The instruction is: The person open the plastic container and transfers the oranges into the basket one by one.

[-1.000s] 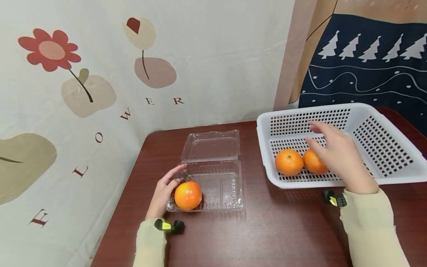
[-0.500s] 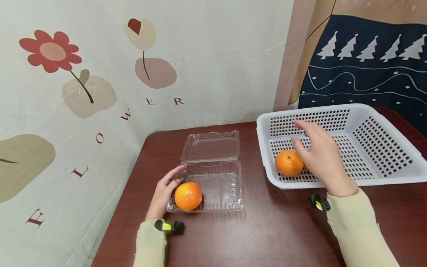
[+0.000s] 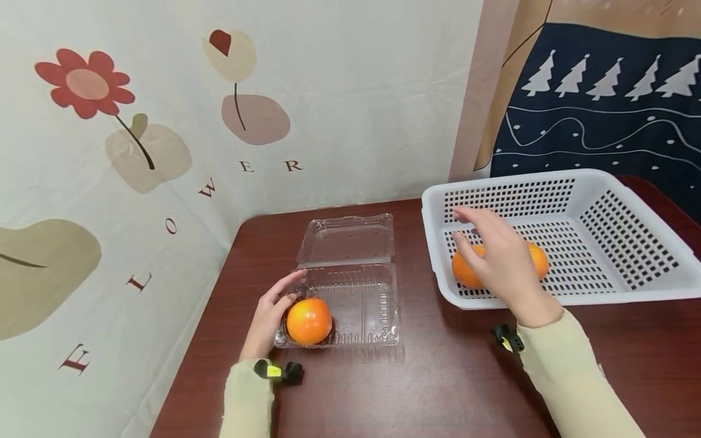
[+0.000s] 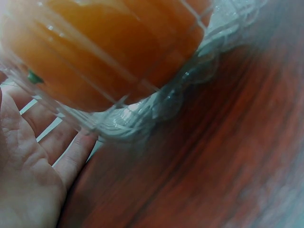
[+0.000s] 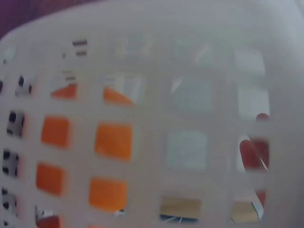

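My left hand (image 3: 268,316) rests against the left side of a clear plastic clamshell box (image 3: 378,304), its fingers loosely extended. Inside that box, in the near left corner, sits an orange (image 3: 309,321). The left wrist view shows this orange (image 4: 109,52) through the clear wall, fingers (image 4: 73,154) lying along the outside. Over a white plastic basket (image 3: 591,177), my right hand (image 3: 501,261) hovers with fingers spread above the left orange (image 3: 464,272), partly covering it. Another orange (image 3: 539,260) shows behind the hand. In the right wrist view, orange skin (image 5: 113,142) appears through the basket's holes.
The box's lid (image 3: 347,240) lies folded back toward the wall. A printed cloth (image 3: 361,91) hangs behind the dark red wooden table (image 3: 427,377). The basket's raised walls stand at the right rear of the table.
My right hand has moved left across the basket, from the right orange to over the left one, uncovering the right orange. The left hand and the box have stayed put.
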Tool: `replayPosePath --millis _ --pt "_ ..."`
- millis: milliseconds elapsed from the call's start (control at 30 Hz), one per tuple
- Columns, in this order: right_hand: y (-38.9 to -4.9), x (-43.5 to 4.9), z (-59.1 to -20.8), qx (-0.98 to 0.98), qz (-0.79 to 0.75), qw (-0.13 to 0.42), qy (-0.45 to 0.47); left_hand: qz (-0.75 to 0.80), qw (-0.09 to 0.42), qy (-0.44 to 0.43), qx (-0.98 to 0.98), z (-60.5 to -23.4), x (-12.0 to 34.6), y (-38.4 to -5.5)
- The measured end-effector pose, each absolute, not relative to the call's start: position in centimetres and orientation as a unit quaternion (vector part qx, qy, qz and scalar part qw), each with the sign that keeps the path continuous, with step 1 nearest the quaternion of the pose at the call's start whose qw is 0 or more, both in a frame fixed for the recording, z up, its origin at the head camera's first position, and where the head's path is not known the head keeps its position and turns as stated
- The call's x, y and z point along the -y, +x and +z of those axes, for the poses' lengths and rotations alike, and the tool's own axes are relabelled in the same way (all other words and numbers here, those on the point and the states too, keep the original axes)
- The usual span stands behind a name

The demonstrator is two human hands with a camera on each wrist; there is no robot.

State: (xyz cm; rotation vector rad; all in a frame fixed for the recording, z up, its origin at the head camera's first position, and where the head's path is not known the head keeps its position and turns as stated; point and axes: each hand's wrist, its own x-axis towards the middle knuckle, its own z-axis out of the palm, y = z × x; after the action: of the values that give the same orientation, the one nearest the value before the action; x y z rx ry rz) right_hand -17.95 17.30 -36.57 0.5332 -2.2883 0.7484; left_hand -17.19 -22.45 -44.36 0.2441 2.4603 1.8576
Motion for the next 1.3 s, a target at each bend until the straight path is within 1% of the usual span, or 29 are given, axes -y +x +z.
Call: replayPosePath --millis 200,400,600,1033,1300 --pt "-17.8 -16.1 -36.8 0.863 0.284 0.349 0.228 0.6 0.024 0.082 -0.795 -45.2 22.9 -17.5" --pt "-17.7 -15.3 -37.2 0.861 0.28 0.349 0.241 0.604 0.022 0.088 -0.792 -44.4 22.4 -17.2" --pt "-17.5 -14.8 -37.4 0.865 0.278 0.342 0.239 0.602 0.025 0.085 -0.793 -44.3 22.4 -17.2" --pt "-17.1 -12.9 -37.6 0.851 0.266 0.344 0.295 0.601 0.027 0.079 -0.795 -44.3 22.5 -17.1" --pt "-16.5 -11.8 -37.7 0.852 0.269 0.323 0.311 0.603 0.027 0.081 -0.793 -44.3 22.5 -17.1"
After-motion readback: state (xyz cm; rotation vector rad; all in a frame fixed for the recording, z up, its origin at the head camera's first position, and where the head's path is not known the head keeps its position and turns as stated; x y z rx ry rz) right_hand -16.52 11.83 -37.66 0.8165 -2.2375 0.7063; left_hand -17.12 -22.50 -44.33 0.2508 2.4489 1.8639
